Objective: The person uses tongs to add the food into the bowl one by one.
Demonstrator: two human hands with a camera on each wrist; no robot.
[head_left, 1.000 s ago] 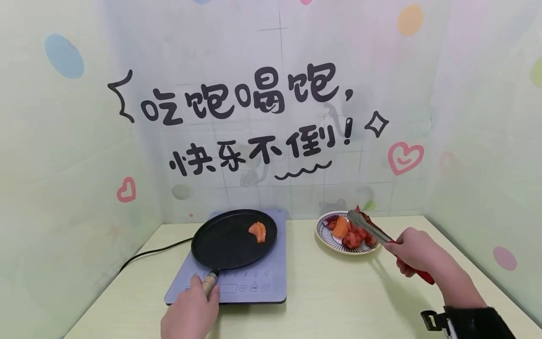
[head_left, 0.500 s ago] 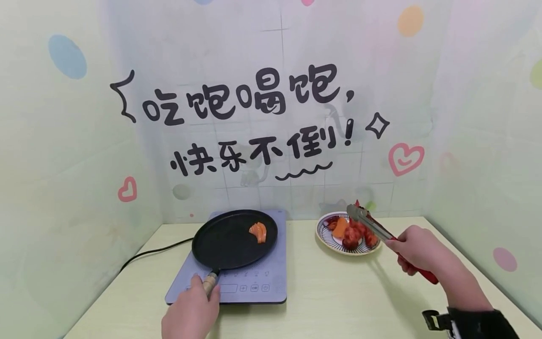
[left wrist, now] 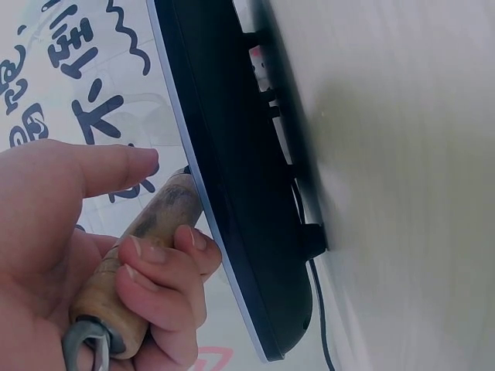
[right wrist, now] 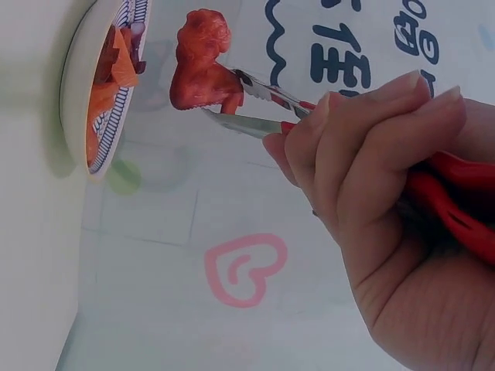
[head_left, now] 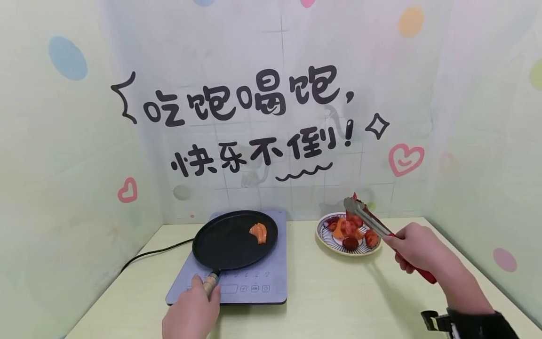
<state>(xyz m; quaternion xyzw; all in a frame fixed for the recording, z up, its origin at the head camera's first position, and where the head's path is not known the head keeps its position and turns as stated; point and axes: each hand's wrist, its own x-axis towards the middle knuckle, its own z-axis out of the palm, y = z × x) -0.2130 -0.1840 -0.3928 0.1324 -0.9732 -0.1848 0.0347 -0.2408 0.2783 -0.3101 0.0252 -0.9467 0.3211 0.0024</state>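
Observation:
My left hand [head_left: 191,308] grips the wooden handle [left wrist: 158,224] of a round black flat pan [head_left: 228,242]. Orange slices, like salmon [head_left: 258,233], lie on the pan's right side. My right hand [head_left: 417,247] holds metal tongs [head_left: 374,223] with red handles. Between the tong tips, a red glazed chicken wing [right wrist: 203,66] hangs above a patterned plate [head_left: 325,245], apart from it in the right wrist view. More red and orange food pieces [head_left: 350,243] remain on that plate.
Beneath the pan is a lilac induction cooker [head_left: 277,278], its black cord [head_left: 156,250] running left. Cooker and plate stand on a pale table [head_left: 330,292], enclosed by a printed wall [head_left: 296,197] at the back and sides.
The right hand's tongs have lifted the chicken wing up from the plate, tilting slightly toward the left. The left hand and the pan stay in place.

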